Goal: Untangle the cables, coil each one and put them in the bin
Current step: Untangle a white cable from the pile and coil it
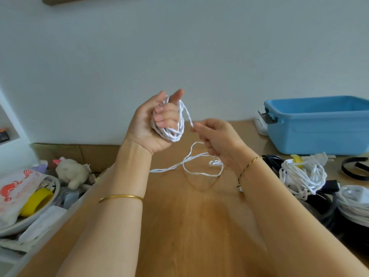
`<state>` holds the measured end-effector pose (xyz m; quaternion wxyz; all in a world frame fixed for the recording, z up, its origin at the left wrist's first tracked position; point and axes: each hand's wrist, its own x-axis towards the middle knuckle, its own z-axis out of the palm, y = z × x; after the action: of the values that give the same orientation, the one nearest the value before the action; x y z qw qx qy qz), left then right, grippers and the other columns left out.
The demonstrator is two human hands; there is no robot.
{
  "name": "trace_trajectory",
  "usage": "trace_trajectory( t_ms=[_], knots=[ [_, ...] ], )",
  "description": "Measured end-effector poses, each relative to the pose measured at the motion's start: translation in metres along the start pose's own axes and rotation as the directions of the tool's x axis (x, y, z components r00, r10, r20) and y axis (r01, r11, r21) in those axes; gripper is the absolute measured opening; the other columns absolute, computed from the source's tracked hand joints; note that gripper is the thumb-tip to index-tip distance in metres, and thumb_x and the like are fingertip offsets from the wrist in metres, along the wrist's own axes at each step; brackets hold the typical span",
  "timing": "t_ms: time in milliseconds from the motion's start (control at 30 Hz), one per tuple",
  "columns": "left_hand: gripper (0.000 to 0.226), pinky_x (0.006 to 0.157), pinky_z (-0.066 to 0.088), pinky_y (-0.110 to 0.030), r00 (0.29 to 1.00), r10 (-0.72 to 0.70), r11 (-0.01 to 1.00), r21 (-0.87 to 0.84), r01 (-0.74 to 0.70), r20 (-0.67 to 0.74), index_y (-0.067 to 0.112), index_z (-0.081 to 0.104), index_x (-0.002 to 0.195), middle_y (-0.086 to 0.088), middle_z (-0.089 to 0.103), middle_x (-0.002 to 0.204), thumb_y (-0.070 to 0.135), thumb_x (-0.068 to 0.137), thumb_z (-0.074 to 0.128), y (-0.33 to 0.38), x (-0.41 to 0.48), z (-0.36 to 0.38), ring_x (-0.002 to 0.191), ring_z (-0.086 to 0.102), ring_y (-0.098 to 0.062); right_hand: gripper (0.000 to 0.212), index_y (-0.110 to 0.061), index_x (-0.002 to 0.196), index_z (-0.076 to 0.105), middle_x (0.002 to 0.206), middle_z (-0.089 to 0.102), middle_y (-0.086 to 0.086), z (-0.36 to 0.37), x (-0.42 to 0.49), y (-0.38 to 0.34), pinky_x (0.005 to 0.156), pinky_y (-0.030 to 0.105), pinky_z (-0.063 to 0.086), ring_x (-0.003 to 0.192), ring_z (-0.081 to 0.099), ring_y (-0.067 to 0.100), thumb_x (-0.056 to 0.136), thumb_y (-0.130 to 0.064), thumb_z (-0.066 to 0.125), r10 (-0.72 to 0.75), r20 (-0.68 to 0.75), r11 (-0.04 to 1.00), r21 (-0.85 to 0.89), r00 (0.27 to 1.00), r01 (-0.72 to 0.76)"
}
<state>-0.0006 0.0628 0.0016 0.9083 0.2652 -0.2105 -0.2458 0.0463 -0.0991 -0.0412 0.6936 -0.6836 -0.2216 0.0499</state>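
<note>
Coiling a white twisted cable (173, 135) above the table (189, 226): the turns are gripped by the left hand (143, 124), and the loose strand is pinched by the right hand (219, 140). Thin, light and limp, it is probably best held near the coil. The blue bin (311, 136) stands far right.

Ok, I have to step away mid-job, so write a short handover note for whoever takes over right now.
Left hand: grips a white cable coil wound round its fingers.
Right hand: pinches the strand that leads off the coil.
Loose tail: lies looped on the wooden table.
Blue bin: far right, its floor hidden from here.
Done: this cable is mostly coiled.
Left: wind in the tail, bin the coil, then sort the cable pile on the right.
</note>
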Motion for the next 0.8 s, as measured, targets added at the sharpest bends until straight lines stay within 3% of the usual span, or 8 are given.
trace_trajectory(
  t_ms=[67,167,367,433,500,633,733,800],
  knots=[
    [0.037,0.041,0.043,-0.023,0.957,0.235,0.972,0.07,-0.226,-0.167,-0.011,0.058,0.109,-0.003,0.049,0.056,0.018,0.088,0.051,-0.001,-0.001,0.002,0.042,0.048,-0.014,0.015,-0.013,0.087,0.066,0.059,0.035,-0.001,0.004,-0.004,-0.004,0.036,0.017,0.02,0.045,0.022,0.009,0.095,-0.018,0.054,0.009,0.115,0.997,-0.077,0.993,0.0],
    [0.041,0.05,0.048,-0.02,0.847,0.471,0.882,0.141,-0.45,-0.245,-0.008,0.049,0.117,-0.004,0.056,0.068,0.019,0.087,0.045,-0.003,0.0,0.007,0.05,0.054,-0.012,0.021,-0.017,0.107,0.068,0.057,0.042,-0.002,0.007,-0.008,-0.011,0.041,0.019,0.033,0.041,0.032,0.008,0.096,-0.014,0.05,0.045,0.219,0.972,-0.235,0.975,0.008],
    [0.017,0.069,0.057,-0.044,0.624,0.696,0.711,0.46,-0.532,-0.355,0.007,0.053,0.091,-0.006,0.062,0.071,0.022,0.099,0.048,-0.002,0.005,0.008,0.063,0.062,-0.012,0.023,-0.005,0.111,0.064,0.058,0.057,0.004,0.011,-0.021,-0.028,0.056,0.023,0.048,0.047,0.055,0.016,0.096,-0.017,0.051,0.189,0.467,0.883,-0.465,0.864,0.058],
    [0.013,0.072,0.056,-0.045,0.589,0.728,0.662,0.579,-0.476,-0.35,0.012,0.051,0.09,-0.004,0.064,0.067,0.019,0.1,0.047,-0.003,0.004,0.004,0.065,0.066,-0.012,0.02,-0.002,0.104,0.065,0.058,0.06,0.007,0.012,-0.022,-0.032,0.067,0.033,0.054,0.045,0.056,0.016,0.094,-0.015,0.054,0.202,0.488,0.879,-0.472,0.849,0.063],
    [0.004,0.074,0.057,-0.044,0.571,0.768,0.566,0.726,-0.391,-0.291,0.012,0.048,0.101,-0.005,0.065,0.068,0.015,0.101,0.045,-0.006,0.005,0.001,0.067,0.067,-0.015,0.015,-0.001,0.09,0.066,0.056,0.061,0.008,0.011,-0.024,-0.038,0.058,0.026,0.055,0.043,0.057,0.017,0.092,-0.012,0.056,0.21,0.479,0.877,-0.478,0.853,0.053],
    [0.035,0.073,0.057,-0.025,0.534,0.836,0.142,0.99,0.006,-0.123,0.009,0.04,0.134,-0.005,0.062,0.08,0.01,0.1,0.046,-0.012,0.004,-0.004,0.064,0.065,-0.006,0.015,-0.005,0.072,0.061,0.057,0.063,0.008,-0.002,-0.028,-0.053,0.049,0.021,0.045,0.043,0.054,0.015,0.086,-0.01,0.061,0.13,0.422,0.87,-0.482,0.897,0.1],
    [0.009,0.069,0.055,-0.026,0.645,0.761,-0.127,0.959,0.255,-0.071,0.014,0.054,0.106,-0.007,0.064,0.079,0.011,0.098,0.049,-0.014,0.003,-0.001,0.058,0.062,0.001,0.014,0.008,0.08,0.063,0.055,0.06,0.006,-0.01,-0.022,-0.056,0.052,0.025,0.046,0.041,0.05,0.013,0.084,-0.006,0.064,-0.021,0.3,0.875,-0.455,0.954,0.163],
    [0.006,0.064,0.056,-0.027,0.721,0.673,-0.115,0.939,0.325,-0.167,0.015,0.051,0.104,-0.011,0.065,0.08,0.014,0.098,0.05,-0.017,0.002,0.007,0.06,0.063,-0.008,0.013,0.007,0.079,0.065,0.053,0.059,0.004,-0.013,-0.017,-0.053,0.05,0.024,0.045,0.041,0.049,0.011,0.082,-0.006,0.067,-0.143,0.178,0.853,-0.477,0.974,0.213]
  ],
)
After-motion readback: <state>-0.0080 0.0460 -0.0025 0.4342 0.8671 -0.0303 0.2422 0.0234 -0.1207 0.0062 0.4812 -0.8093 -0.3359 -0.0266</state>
